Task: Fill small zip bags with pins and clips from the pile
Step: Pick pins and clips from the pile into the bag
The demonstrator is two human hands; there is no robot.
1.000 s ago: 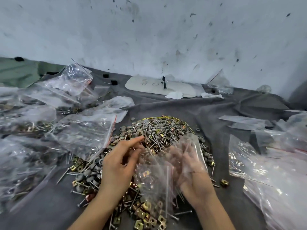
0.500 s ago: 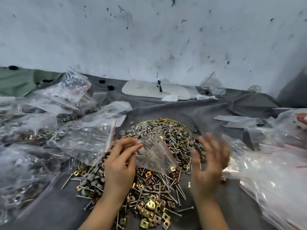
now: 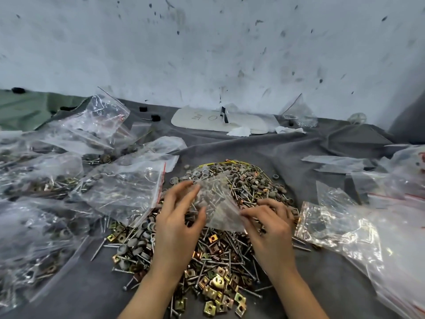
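Note:
A pile of pins, grey washers and brass square clips [image 3: 220, 261] covers the middle of the grey cloth [image 3: 230, 146]. Over the pile I hold a small clear zip bag [image 3: 218, 203] between both hands. My left hand [image 3: 177, 224] pinches the bag's left edge with thumb and fingertips. My right hand [image 3: 271, 229] pinches its lower right edge. I cannot tell whether the bag has parts inside, since pins show through it.
Filled zip bags [image 3: 124, 192] lie heaped at the left. Clear empty-looking bags [image 3: 345, 224] are stacked at the right. A white card [image 3: 213, 120] and small black caps [image 3: 155, 117] lie at the back by the stained wall.
My right hand came back from the right side and took the bag's right edge. The bag, earlier held by the left hand alone, is now stretched between both hands.

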